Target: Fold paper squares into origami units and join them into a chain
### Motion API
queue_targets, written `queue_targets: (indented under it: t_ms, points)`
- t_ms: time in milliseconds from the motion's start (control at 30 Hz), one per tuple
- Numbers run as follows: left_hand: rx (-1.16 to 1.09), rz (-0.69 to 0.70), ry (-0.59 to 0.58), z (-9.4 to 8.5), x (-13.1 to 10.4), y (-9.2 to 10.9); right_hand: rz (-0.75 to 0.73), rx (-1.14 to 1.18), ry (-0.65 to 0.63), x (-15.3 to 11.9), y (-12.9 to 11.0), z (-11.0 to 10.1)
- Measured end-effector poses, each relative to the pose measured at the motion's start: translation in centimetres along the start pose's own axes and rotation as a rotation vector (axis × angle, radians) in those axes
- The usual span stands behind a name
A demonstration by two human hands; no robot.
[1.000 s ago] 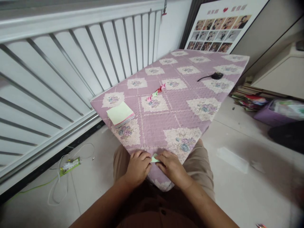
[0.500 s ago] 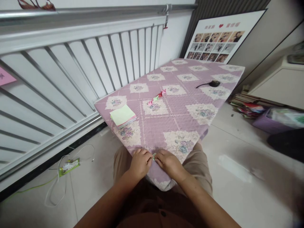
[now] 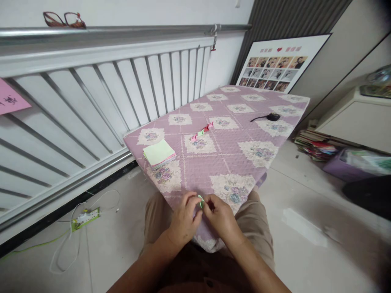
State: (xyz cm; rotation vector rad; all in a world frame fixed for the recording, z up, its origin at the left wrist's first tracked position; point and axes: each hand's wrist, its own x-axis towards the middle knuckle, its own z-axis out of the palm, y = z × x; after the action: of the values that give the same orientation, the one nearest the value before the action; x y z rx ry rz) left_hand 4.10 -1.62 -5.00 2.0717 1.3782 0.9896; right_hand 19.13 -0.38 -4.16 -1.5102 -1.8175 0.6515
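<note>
A small folded piece of green paper (image 3: 200, 201) is between my hands, above the near corner of the cloth-covered table (image 3: 200, 173). My right hand (image 3: 220, 215) is closed, pinching the paper between thumb and forefinger. My left hand (image 3: 185, 217) is at the paper's left side, its fingers curved and its thumb apart from them; the forefinger seems to touch the paper. Farther up lies a slanting row of small folded paper pieces (image 3: 200, 133) in pink, green and red. A stack of square paper sheets (image 3: 159, 152), light green on top, sits near the left edge.
A black object with a thin tail (image 3: 273, 117) lies on the table's right side. Along the left stands a white radiator (image 3: 137, 89), with glasses (image 3: 64, 19) on the pipe above. A power strip (image 3: 86, 219) with cables is on the floor. A photo board (image 3: 271, 65) leans behind.
The green paper has been lifted and turned more upright. My left hand has opened its thumb away from its fingers; my right hand keeps its pinch. The view has tipped up slightly.
</note>
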Motion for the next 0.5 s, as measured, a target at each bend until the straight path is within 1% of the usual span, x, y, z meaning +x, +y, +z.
queue_targets:
  t_ms: [100,267,333,400,500]
  points:
    - [0.122,0.035,-0.099,-0.3,-0.1,0.4,0.067,0.083,-0.023,-0.1,-0.6,-0.2]
    - [0.259,0.073,-0.179,-1.0,0.1,0.5,0.144,0.172,-0.037,-0.1,-0.7,-0.6]
    - [0.25,0.086,-0.228,-1.3,0.3,0.5,0.165,0.203,-0.047,-0.2,-0.6,-0.7]
    - [0.194,0.088,-0.266,-1.7,0.5,0.4,0.163,0.215,-0.064,-0.2,-0.5,-0.9]
    - [0.061,0.064,-0.278,-2.2,0.8,0.3,0.087,0.2,-0.103,-0.4,-0.5,-1.2]
